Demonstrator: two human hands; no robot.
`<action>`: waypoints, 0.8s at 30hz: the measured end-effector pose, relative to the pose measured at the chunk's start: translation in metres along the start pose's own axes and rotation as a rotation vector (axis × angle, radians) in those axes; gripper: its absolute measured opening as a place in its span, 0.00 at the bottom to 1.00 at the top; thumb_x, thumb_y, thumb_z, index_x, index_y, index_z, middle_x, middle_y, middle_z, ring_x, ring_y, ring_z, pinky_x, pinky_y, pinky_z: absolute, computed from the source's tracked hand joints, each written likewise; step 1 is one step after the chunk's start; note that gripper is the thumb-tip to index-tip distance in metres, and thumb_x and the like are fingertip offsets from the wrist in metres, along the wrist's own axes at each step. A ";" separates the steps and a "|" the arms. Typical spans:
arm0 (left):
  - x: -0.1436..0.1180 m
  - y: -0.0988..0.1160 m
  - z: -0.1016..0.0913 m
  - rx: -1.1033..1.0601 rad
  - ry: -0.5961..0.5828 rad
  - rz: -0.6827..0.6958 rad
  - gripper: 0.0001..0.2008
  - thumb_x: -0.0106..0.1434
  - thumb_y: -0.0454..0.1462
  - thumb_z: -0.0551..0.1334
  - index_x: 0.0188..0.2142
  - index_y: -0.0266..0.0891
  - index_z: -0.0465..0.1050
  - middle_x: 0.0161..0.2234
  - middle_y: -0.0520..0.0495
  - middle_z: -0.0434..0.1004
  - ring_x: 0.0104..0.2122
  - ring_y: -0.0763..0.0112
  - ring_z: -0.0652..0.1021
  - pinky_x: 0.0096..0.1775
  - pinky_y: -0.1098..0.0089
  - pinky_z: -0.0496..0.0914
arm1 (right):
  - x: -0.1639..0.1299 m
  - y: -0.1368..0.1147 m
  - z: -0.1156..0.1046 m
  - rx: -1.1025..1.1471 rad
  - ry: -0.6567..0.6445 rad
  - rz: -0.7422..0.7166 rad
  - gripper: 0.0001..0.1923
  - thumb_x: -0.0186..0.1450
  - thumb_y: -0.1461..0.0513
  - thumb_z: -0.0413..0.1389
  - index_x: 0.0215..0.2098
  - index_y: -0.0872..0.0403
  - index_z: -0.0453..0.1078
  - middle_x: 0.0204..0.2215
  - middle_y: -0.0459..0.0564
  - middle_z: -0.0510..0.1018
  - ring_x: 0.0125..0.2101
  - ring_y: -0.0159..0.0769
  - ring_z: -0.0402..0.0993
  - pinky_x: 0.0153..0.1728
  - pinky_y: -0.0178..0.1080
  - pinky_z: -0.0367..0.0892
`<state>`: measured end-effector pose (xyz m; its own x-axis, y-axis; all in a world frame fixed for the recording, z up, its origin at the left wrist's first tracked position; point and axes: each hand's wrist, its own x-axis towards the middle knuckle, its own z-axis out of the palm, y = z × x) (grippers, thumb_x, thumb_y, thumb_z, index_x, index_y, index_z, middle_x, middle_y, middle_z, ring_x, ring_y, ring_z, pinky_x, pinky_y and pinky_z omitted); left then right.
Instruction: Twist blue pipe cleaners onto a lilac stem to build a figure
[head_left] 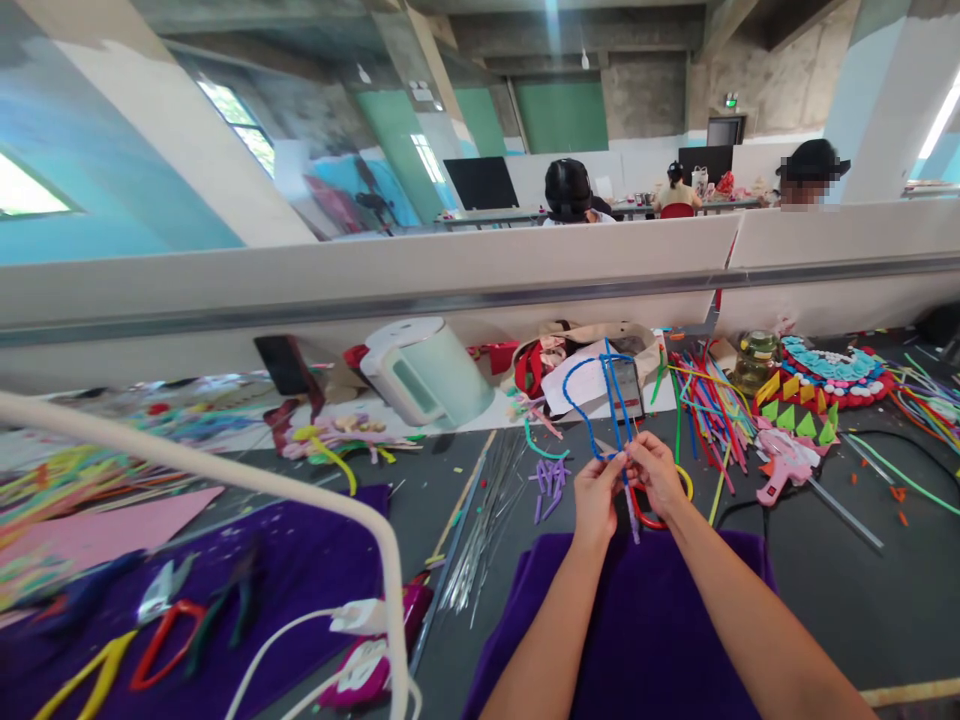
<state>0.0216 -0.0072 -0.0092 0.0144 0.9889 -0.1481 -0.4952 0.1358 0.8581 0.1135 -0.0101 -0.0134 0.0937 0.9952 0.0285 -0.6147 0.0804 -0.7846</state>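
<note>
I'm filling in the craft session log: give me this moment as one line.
left hand: pinching blue pipe cleaner | right hand: pinching same stem | below: purple cloth | nearby: pink glue gun

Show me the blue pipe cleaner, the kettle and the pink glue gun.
blue pipe cleaner (574,385): head view, on the left curve of its loop, above the hands.
kettle (439,375): head view, on its pale green side wall.
pink glue gun (784,465): head view, on the middle of its body.
</note>
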 end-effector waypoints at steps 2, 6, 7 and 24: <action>-0.001 -0.004 0.001 0.057 -0.002 0.068 0.11 0.44 0.38 0.71 0.26 0.34 0.74 0.21 0.52 0.75 0.19 0.77 0.73 0.22 0.77 0.67 | 0.001 0.002 -0.001 -0.073 0.054 -0.055 0.16 0.52 0.53 0.62 0.25 0.53 0.61 0.16 0.37 0.66 0.13 0.22 0.60 0.12 0.25 0.57; -0.004 -0.010 0.004 0.163 0.000 0.179 0.10 0.47 0.39 0.69 0.25 0.34 0.74 0.20 0.53 0.73 0.19 0.78 0.70 0.23 0.77 0.65 | 0.002 0.007 -0.004 -0.219 0.139 -0.129 0.18 0.53 0.51 0.61 0.23 0.53 0.59 0.14 0.36 0.64 0.11 0.22 0.57 0.09 0.26 0.53; -0.005 -0.011 0.004 0.177 0.005 0.193 0.10 0.47 0.39 0.69 0.25 0.34 0.74 0.20 0.53 0.73 0.19 0.77 0.70 0.24 0.76 0.65 | 0.002 0.008 -0.004 -0.247 0.149 -0.144 0.17 0.53 0.51 0.60 0.24 0.53 0.59 0.14 0.36 0.63 0.12 0.22 0.57 0.10 0.26 0.54; -0.003 -0.003 -0.006 0.550 0.072 0.492 0.08 0.51 0.38 0.67 0.20 0.38 0.72 0.20 0.54 0.66 0.25 0.75 0.68 0.29 0.77 0.62 | -0.004 0.013 -0.001 -0.557 0.265 -0.449 0.03 0.58 0.61 0.54 0.31 0.52 0.67 0.29 0.44 0.67 0.27 0.29 0.65 0.28 0.32 0.62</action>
<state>0.0183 -0.0108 -0.0142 -0.1637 0.9393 0.3015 0.0777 -0.2924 0.9531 0.1060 -0.0129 -0.0238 0.4694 0.8211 0.3247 0.0065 0.3644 -0.9312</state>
